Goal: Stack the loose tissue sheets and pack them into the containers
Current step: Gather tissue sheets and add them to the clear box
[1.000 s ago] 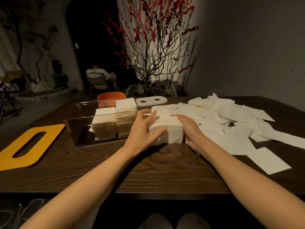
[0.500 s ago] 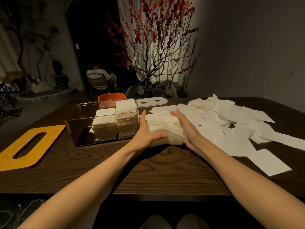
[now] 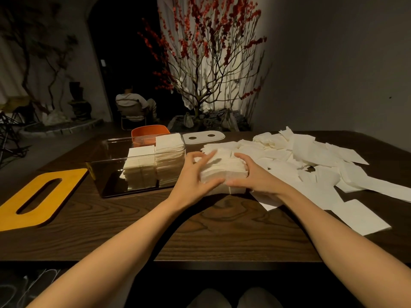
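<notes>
Dimly lit room, dark wood table (image 3: 222, 238) — both hands (image 3: 224, 176) grip tissue stack (image 3: 224, 172).

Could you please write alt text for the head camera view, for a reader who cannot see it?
A person's left hand and right hand grip a stack of white tissues from both sides on a dark wooden table. A clear container holding two tissue stacks lies to the left, loose tissue sheets to the right.
</notes>
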`<action>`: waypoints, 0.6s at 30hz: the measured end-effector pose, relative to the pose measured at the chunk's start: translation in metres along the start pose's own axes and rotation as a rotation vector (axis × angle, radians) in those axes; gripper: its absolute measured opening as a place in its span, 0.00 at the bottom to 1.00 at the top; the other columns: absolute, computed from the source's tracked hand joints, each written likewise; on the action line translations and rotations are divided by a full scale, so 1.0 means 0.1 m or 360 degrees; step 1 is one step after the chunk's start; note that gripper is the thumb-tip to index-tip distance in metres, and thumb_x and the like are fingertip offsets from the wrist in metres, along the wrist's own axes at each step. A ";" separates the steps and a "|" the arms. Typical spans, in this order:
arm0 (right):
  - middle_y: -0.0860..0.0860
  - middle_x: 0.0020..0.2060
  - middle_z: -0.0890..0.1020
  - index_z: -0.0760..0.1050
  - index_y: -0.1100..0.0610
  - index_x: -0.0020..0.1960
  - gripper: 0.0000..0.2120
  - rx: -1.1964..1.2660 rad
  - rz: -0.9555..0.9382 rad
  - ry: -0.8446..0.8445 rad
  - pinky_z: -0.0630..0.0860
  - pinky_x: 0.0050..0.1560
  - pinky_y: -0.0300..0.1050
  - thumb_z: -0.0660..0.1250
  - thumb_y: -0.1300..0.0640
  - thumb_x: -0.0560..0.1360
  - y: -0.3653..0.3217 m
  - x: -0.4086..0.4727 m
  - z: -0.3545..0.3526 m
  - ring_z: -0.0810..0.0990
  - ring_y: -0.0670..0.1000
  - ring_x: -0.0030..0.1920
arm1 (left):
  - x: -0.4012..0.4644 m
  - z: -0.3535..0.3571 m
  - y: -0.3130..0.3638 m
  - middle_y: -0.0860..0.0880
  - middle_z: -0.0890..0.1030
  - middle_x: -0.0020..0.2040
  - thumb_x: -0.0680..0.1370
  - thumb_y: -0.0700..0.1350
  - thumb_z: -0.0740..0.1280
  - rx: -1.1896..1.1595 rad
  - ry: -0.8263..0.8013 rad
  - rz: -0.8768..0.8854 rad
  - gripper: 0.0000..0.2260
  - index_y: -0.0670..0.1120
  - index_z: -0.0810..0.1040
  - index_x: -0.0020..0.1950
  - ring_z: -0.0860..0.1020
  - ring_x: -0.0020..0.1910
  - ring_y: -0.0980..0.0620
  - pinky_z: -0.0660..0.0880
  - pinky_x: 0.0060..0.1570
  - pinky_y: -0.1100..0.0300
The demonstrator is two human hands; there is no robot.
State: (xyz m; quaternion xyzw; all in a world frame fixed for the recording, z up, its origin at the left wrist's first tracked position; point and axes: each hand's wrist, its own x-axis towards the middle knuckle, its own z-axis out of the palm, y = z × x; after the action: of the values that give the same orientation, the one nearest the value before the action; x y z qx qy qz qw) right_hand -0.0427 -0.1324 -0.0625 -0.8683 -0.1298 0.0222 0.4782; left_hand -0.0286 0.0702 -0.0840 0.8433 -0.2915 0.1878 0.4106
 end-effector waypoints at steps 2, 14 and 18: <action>0.49 0.68 0.65 0.51 0.52 0.76 0.39 -0.0031 0.0022 -0.0024 0.68 0.40 0.18 0.71 0.55 0.73 -0.02 -0.02 0.00 0.64 0.44 0.59 | -0.01 0.00 0.01 0.50 0.66 0.67 0.72 0.59 0.70 0.0080 -0.0015 -0.0041 0.28 0.55 0.70 0.71 0.65 0.67 0.55 0.64 0.69 0.61; 0.42 0.53 0.74 0.62 0.54 0.69 0.29 0.0086 0.0058 -0.0088 0.71 0.37 0.23 0.72 0.59 0.73 0.01 -0.05 -0.06 0.74 0.39 0.49 | 0.00 0.00 0.08 0.53 0.59 0.70 0.70 0.55 0.75 -0.0210 -0.0077 -0.0301 0.48 0.50 0.47 0.79 0.61 0.67 0.58 0.59 0.64 0.65; 0.36 0.51 0.71 0.61 0.50 0.68 0.29 0.0074 0.0035 -0.0180 0.69 0.40 0.19 0.72 0.59 0.73 0.03 -0.05 -0.10 0.73 0.34 0.49 | 0.05 0.01 0.03 0.48 0.57 0.76 0.69 0.47 0.78 -0.0597 -0.0199 -0.0582 0.53 0.48 0.39 0.79 0.60 0.73 0.50 0.58 0.70 0.58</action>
State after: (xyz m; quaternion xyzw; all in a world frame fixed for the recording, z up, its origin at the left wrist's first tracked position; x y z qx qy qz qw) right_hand -0.0451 -0.1432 -0.0600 -0.8558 -0.1465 0.0795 0.4897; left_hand -0.0269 0.0662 -0.0805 0.8012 -0.1887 0.0006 0.5679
